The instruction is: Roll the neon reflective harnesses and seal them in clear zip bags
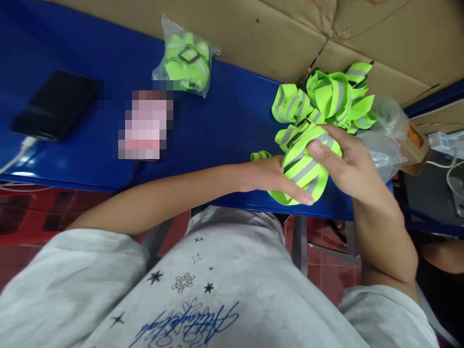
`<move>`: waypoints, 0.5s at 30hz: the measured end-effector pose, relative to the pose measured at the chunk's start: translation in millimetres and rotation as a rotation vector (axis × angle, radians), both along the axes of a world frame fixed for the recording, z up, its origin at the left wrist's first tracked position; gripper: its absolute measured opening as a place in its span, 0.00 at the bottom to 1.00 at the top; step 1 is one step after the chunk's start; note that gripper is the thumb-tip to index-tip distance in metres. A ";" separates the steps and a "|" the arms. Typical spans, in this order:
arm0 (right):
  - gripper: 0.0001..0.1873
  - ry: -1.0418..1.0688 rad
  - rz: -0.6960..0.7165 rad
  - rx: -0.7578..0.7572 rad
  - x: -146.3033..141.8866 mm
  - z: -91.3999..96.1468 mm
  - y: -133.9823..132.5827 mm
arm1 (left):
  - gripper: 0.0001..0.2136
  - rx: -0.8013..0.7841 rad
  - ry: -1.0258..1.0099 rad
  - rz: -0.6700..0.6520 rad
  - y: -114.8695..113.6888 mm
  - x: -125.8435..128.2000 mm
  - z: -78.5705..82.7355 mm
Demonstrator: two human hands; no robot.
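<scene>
Left grip (pixel 281 179) and right grip (pixel 350 157) are both clasping the folded reflective strap (pixel 306 164) above the near edge of the bench (pixel 224 130), toward its right corner, probably preventing its loops from springing apart. Looser straps (pixel 329 99) are lying by the far edge, seemingly leaving handling room in front.

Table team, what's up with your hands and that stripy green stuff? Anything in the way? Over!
Left hand and right hand both on striped green bundle. Loose strap pile close beyond it. Bagged strap apart, farther left.
</scene>
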State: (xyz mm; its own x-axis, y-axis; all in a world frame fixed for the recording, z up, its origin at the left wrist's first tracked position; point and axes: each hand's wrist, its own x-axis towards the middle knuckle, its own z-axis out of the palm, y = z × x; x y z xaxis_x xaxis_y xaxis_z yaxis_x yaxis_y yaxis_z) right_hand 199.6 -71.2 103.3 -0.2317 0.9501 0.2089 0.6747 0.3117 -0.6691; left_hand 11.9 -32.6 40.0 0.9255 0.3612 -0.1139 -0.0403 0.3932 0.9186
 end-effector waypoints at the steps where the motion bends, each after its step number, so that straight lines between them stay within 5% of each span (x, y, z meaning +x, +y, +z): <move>1: 0.22 -0.020 -0.003 0.019 -1.0 0.4 -1.8 | 0.19 -0.029 0.000 -0.061 2.0 -1.3 -0.8; 5: 0.23 -0.122 0.006 0.151 -4.7 4.8 -12.9 | 0.21 -0.012 0.038 -0.161 6.4 -3.9 -5.1; 15: 0.15 0.048 -0.057 0.081 2.0 8.0 -18.0 | 0.18 0.327 -0.026 0.073 12.2 3.9 -13.9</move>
State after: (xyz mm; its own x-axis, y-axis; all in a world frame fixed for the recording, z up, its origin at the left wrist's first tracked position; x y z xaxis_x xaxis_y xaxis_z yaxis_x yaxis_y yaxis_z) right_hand 201.6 -89.2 111.3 -0.1659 0.9408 0.2955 0.6603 0.3285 -0.6753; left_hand 15.8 -20.4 26.1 0.8967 0.4406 0.0422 -0.0825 0.0728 0.9939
